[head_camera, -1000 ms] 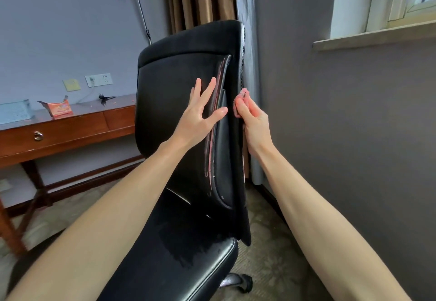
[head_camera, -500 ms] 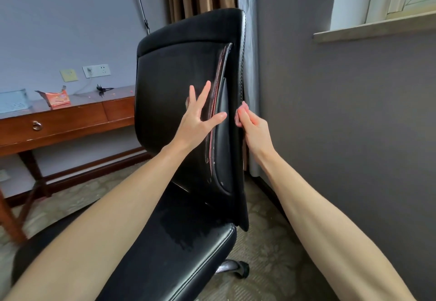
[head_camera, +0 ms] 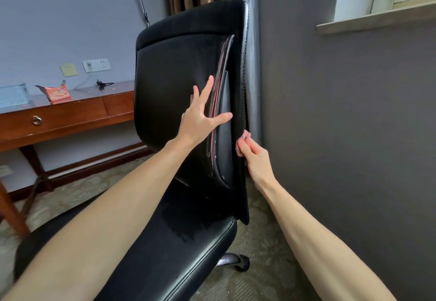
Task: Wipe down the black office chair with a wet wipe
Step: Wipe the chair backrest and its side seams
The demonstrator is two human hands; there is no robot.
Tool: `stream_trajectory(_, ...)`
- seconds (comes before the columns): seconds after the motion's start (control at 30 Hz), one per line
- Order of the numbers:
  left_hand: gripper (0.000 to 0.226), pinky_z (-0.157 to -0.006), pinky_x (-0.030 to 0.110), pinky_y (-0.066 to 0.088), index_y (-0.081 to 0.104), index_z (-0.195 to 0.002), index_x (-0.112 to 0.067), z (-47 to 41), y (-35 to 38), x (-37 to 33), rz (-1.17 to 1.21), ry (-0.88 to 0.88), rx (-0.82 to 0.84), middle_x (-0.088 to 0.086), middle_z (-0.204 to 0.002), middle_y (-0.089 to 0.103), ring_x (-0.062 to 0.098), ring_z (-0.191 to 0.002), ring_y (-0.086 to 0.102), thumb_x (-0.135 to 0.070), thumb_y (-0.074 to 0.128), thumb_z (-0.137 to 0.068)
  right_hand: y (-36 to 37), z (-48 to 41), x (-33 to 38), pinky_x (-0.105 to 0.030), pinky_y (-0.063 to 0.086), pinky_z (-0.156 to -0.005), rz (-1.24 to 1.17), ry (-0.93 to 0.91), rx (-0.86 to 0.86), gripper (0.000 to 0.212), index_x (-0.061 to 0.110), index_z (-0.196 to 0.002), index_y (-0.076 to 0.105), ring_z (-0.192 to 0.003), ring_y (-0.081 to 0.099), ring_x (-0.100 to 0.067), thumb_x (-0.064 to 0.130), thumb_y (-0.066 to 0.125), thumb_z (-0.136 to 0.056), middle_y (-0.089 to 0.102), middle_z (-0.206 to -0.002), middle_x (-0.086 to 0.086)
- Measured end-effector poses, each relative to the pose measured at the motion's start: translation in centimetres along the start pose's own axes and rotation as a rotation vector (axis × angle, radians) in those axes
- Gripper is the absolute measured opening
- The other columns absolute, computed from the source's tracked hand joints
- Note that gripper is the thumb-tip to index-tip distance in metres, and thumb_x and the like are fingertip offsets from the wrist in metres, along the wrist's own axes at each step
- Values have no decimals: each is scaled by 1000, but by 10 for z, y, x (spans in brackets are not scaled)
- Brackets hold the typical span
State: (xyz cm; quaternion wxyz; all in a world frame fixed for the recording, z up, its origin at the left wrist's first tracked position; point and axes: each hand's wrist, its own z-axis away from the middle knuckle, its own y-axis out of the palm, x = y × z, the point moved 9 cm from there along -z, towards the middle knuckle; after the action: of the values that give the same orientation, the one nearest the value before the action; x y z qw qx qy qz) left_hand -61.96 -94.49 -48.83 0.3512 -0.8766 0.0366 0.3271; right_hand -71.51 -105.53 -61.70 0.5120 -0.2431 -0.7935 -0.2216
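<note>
Right hand (head_camera: 256,156) slides lower down the chair (head_camera: 174,69) edge, pinching the wipe (head_camera: 245,135).
Left hand (head_camera: 200,116) stays flat, unclenched, bracing it; the lower edge likely remains to be wiped.

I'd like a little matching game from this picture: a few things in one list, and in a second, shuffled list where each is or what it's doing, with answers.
Things:
1. left hand
2. right hand
3. orange packet

States:
A. lies on the wooden desk
B. pinches the pink wipe at the edge of the backrest
C. presses flat on the backrest's front, fingers spread

Pairs: 1-C, 2-B, 3-A.
</note>
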Motion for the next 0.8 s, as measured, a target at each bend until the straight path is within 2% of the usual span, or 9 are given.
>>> stream_trajectory(0.07, 95, -117, 64, 10, 0, -147, -57, -1, -1, 1, -10, -6, -3, 7, -165, -2, 33, -151, 7, -50, 70, -84, 3, -6, 16, -20, 23, -108, 46, -27, 14, 42, 12, -64, 42, -101, 54, 2, 25, 51, -103, 45, -63, 8)
stream_trajectory(0.13, 94, -117, 64, 12, 1, -148, -56, -2, -2, 2, -23, -6, 0, 7, -165, -1, 34, -150, 9, -52, 69, -84, 6, -17, 41, -18, 26, -113, 31, -86, 13, 42, 8, -66, 42, -90, 52, -1, 26, 50, -103, 43, -66, 4)
stream_trajectory(0.23, 93, -117, 64, 11, 2, -150, -54, -3, -4, 4, -22, -6, -8, 8, -165, -1, 33, -151, 8, -54, 68, -84, 10, -41, 85, -12, 37, -89, -13, -167, 2, 42, 5, -68, 44, -76, 49, -1, 27, 48, -104, 46, -70, 8)
stream_trajectory(0.33, 93, -117, 63, 12, 1, -149, -55, -4, -2, 6, -25, -5, -10, 8, -165, 0, 32, -151, 8, -56, 66, -83, 12, -54, 102, -20, 36, -98, -55, -198, 4, 40, 13, -68, 50, -81, 52, -1, 30, 49, -104, 51, -72, 11)
stream_trajectory(0.4, 92, -117, 63, 13, 1, -150, -54, -4, 0, 6, -44, 4, -7, 8, -165, -1, 32, -151, 8, -57, 65, -83, 11, -49, 91, -18, 35, -102, -60, -177, 3, 38, 19, -69, 52, -85, 53, -2, 35, 48, -104, 51, -73, 11)
stream_trajectory(0.53, 92, -117, 65, 12, 1, -147, -56, -3, 1, 3, -37, 15, -18, 8, -165, 0, 32, -151, 7, -59, 63, -80, 6, -21, 31, -25, 28, -107, 10, -73, 0, 45, 17, -68, 42, -92, 48, 2, 43, 42, -105, 47, -73, 12)
stream_trajectory(0.63, 92, -116, 66, 12, -1, -145, -58, -4, 2, 4, -51, 19, -20, 6, -165, 0, 33, -151, 9, -61, 62, -79, -2, 6, -27, -21, 19, -116, 5, 5, -29, 42, 16, -69, 44, -114, 50, 8, 38, 45, -104, 54, -76, 13)
stream_trajectory(0.7, 93, -116, 66, 11, -1, -147, -56, -5, 3, 4, -48, 12, -23, 6, -165, -1, 34, -150, 10, -58, 65, -81, -5, 12, -43, -23, 16, -121, -3, 40, -23, 36, 18, -70, 47, -111, 51, 6, 30, 49, -104, 54, -74, 13)
stream_trajectory(0.8, 93, -115, 66, 9, -4, -145, -58, -6, 2, 6, -59, 0, -31, 7, -165, -2, 36, -150, 11, -55, 66, -84, 0, 4, -22, -13, 20, -114, -9, 44, -32, 36, 14, -70, 45, -97, 52, 1, 22, 47, -105, 45, -68, 6)
